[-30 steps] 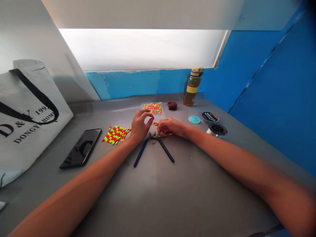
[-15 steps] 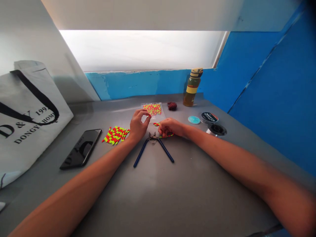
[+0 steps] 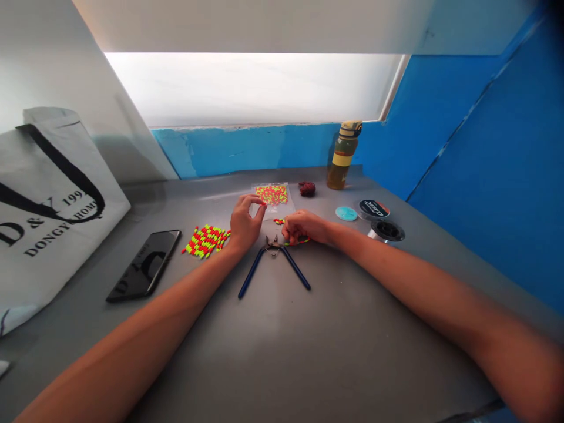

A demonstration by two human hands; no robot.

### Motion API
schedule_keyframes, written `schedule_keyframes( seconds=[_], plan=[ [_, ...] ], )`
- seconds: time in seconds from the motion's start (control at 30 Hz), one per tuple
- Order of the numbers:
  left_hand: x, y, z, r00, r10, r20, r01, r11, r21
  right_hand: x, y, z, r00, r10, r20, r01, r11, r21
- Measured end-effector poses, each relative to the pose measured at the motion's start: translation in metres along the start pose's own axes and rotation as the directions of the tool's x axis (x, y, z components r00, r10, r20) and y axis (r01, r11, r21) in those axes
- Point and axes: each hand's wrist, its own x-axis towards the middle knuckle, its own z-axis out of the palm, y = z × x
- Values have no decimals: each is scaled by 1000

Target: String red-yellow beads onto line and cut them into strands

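Note:
My left hand [image 3: 245, 224] is closed in a pinch, with a small red bead [image 3: 263, 204] at its thumb and fingertip. To its right, my right hand [image 3: 302, 227] is curled over a strand of red and yellow-green beads [image 3: 304, 239], which shows on both sides of the fingers. The curled fingers hide the exact grip. Just below the hands lie cutting pliers [image 3: 274, 249] with dark blue handles, spread apart on the grey table [image 3: 282, 352]. A woven red and yellow-green bead piece [image 3: 206, 241] rests left of my left wrist.
Behind the hands sits a clear bag of beads [image 3: 272, 194], beside a dark red bundle [image 3: 307, 188]. A bottle [image 3: 343, 157] stands at the back. On the right are a turquoise disc [image 3: 346, 214], a round labelled lid [image 3: 374, 208] and a line spool [image 3: 388, 231]. Leftward are a phone [image 3: 145, 265] and a bag [image 3: 57, 200].
My left hand has shifted very slightly to the left and up, its pinch still closed on the red bead. The right hand stays nearly in place.

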Motion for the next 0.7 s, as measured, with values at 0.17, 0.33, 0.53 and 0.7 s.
schedule_keyframes(
  seconds=[0.17,0.33,0.53,0.7],
  plan=[
    [-1,-1,-1,999,0,-50,1,1000,0,2,0,4,998,-17,-63,18,1000,20],
    [-5,7,-3,985,106,134,-109,994,12,3,0,4,994,-56,-97,61,997,46],
    [-8,9,3,946,202,255,-219,975,41,5,1,-3,990,-73,-123,99,971,217],
    [-3,1,4,989,32,142,-34,999,15,4,0,-2,988,-68,-137,98,970,222]
  ],
)
